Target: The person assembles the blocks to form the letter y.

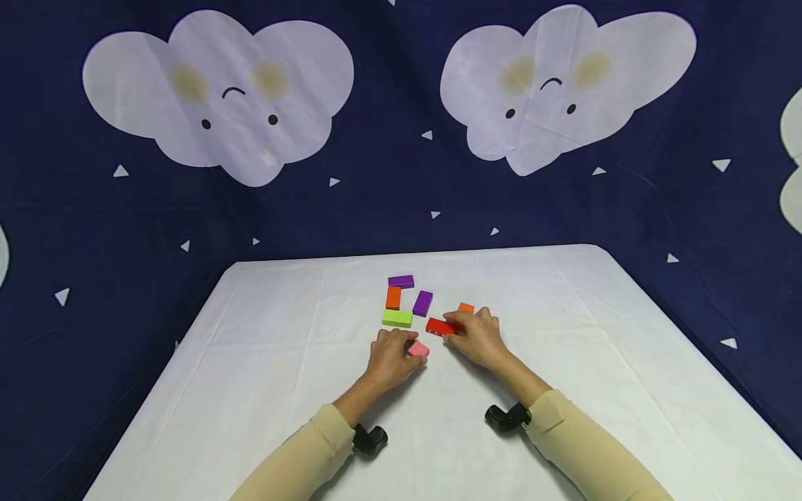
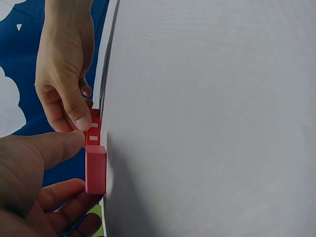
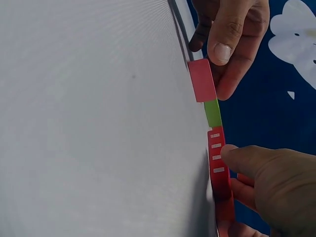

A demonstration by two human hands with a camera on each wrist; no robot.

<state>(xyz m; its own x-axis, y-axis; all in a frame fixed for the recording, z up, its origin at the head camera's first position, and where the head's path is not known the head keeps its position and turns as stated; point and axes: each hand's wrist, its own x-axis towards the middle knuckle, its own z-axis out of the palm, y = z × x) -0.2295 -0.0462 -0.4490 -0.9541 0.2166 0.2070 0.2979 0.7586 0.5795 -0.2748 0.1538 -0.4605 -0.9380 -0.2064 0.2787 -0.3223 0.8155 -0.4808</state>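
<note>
On the white table, my left hand (image 1: 401,350) pinches a pink block (image 1: 419,349) between thumb and fingers; the left wrist view shows the pink block (image 2: 96,169) lying flat on the cloth. Just to its right, my right hand (image 1: 462,332) grips a red block (image 1: 440,325) with white marks on its side (image 3: 217,163), thumb on its near side. The two blocks lie close together but apart. Behind them rest a green block (image 1: 397,318), an orange block (image 1: 392,298), two purple blocks (image 1: 401,281) (image 1: 422,303) and a second orange block (image 1: 466,307) behind my right fingers.
The white cloth-covered table (image 1: 263,390) stretches wide on both sides, its far edge (image 1: 413,254) meeting a dark blue backdrop with white clouds (image 1: 216,94). Black wrist cameras (image 1: 370,440) (image 1: 507,417) sit under both beige sleeves.
</note>
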